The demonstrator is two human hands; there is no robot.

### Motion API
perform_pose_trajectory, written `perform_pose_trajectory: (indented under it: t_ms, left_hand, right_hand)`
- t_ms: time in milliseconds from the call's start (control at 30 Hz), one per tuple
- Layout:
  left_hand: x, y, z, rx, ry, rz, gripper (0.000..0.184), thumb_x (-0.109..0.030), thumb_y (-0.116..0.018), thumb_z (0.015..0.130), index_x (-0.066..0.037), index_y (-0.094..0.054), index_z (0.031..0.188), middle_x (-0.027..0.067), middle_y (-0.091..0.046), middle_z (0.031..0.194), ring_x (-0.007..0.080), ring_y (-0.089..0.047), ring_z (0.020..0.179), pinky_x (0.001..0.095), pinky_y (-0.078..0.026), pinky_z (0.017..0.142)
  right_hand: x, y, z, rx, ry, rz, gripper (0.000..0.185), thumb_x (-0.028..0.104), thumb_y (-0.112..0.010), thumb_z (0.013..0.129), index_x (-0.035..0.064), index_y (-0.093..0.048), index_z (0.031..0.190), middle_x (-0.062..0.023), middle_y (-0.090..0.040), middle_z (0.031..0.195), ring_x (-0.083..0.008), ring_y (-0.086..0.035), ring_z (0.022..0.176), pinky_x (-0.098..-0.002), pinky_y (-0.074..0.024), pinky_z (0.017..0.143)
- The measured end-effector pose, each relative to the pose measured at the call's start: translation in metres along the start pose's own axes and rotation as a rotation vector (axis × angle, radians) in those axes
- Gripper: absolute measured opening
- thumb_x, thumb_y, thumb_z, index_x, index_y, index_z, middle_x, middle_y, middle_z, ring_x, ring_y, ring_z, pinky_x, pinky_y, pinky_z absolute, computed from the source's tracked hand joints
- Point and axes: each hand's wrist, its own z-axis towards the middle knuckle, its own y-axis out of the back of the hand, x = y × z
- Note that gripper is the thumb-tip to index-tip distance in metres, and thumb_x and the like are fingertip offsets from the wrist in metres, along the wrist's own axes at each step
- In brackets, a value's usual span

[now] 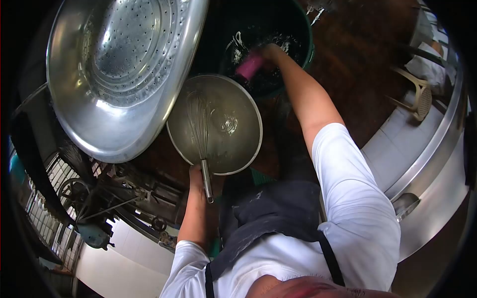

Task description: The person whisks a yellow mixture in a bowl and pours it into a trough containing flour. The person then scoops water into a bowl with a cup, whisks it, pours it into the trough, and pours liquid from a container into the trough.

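My left hand (196, 175) is at the near rim of a metal mixing bowl (243, 144), gripping it; most of its fingers are hidden under the bowl. A wire whisk (202, 144) lies in the bowl, its handle sticking out over the rim beside that hand. Inside the bowl are a few wet, shiny traces. My right hand (269, 53) reaches down into a dark green tub (309, 54), closed around a pink object (250, 65) that looks like a cup or scoop. Whitish, wet-looking streaks show in the tub around it.
A large perforated metal basin (84, 114) stands at upper left, close against the bowl. Machinery with a wheel (74, 191) is at lower left. On the right are a curved metal edge (427, 154), a beige plastic piece (421, 97) and a small metal bowl (405, 204).
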Motion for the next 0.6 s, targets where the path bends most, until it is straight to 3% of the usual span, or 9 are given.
perform_pose_trajectory:
  t_ms: [67,133,267,367,433,533,600]
  left_hand:
    - [0.005,0.004,0.010,-0.001,-0.039,0.005,0.021,-0.022,-0.050,0.084,-0.012,-0.055,0.067,0.0010,-0.043,0.047,0.0170,-0.042,0.033,0.0294,-0.032,0.029]
    - [0.007,0.009,0.019,0.020,-0.009,0.005,0.020,-0.022,-0.050,0.084,-0.012,-0.055,0.067,0.0008,-0.043,0.047,0.0169,-0.042,0.033,0.0294,-0.033,0.030]
    - [0.006,0.007,0.033,0.031,-0.005,-0.018,0.019,-0.023,-0.051,0.084,-0.012,-0.057,0.069,0.0002,-0.044,0.047,0.0156,-0.043,0.035,0.0298,-0.033,0.032]
    - [0.000,-0.003,0.035,0.016,-0.147,0.002,0.019,-0.021,-0.051,0.085,-0.011,-0.058,0.070,0.0000,-0.047,0.051,0.0138,-0.045,0.040,0.0296,-0.034,0.036]
    - [-0.008,-0.014,0.031,-0.005,-0.183,-0.012,0.019,-0.020,-0.050,0.086,-0.010,-0.059,0.072,-0.0001,-0.048,0.054,0.0131,-0.047,0.042,0.0293,-0.035,0.039]
    - [0.004,0.003,0.069,0.051,-0.157,-0.022,0.020,-0.013,-0.052,0.085,0.000,-0.064,0.096,0.0060,-0.061,0.081,0.0176,-0.058,0.071,0.0331,-0.045,0.064]
    - [0.001,-0.001,0.077,0.073,-0.217,0.015,0.023,-0.012,-0.053,0.085,0.002,-0.065,0.099,0.0070,-0.064,0.087,0.0189,-0.061,0.077,0.0342,-0.048,0.069]
  right_hand:
    - [0.001,-0.007,0.004,-0.143,0.050,-0.201,0.048,0.046,-0.065,0.086,0.0058,-0.070,0.111,-0.0246,-0.068,0.107,-0.0349,-0.068,0.099,-0.0419,-0.0561,0.086]
    - [0.034,-0.013,-0.023,-0.503,-0.293,0.073,0.036,0.034,-0.063,0.087,0.0030,-0.072,0.102,-0.0267,-0.067,0.108,-0.0321,-0.068,0.103,-0.0419,-0.0553,0.087]
    - [0.022,-0.038,-0.016,-0.581,-0.181,-0.150,0.024,0.012,-0.056,0.084,-0.0033,-0.072,0.095,-0.0274,-0.068,0.105,-0.0382,-0.068,0.100,-0.0485,-0.0535,0.087]
    - [0.020,-0.043,-0.029,-0.669,-0.225,-0.115,0.024,0.019,-0.063,0.084,0.0010,-0.073,0.096,-0.0243,-0.068,0.104,-0.0385,-0.067,0.097,-0.0469,-0.0541,0.084]
    - [0.027,-0.034,-0.057,-0.756,-0.009,-0.173,0.024,0.026,-0.068,0.083,0.0047,-0.073,0.094,-0.0203,-0.068,0.103,-0.0373,-0.067,0.094,-0.0452,-0.0545,0.082]
    - [0.051,-0.005,-0.120,-0.872,0.255,-0.180,0.027,0.034,-0.074,0.079,0.0094,-0.073,0.091,-0.0140,-0.066,0.100,-0.0344,-0.066,0.090,-0.0429,-0.0547,0.078]
    - [0.072,0.018,-0.159,-0.900,0.406,-0.235,0.027,0.035,-0.076,0.078,0.0108,-0.072,0.088,-0.0109,-0.065,0.097,-0.0323,-0.065,0.088,-0.0417,-0.0548,0.076]
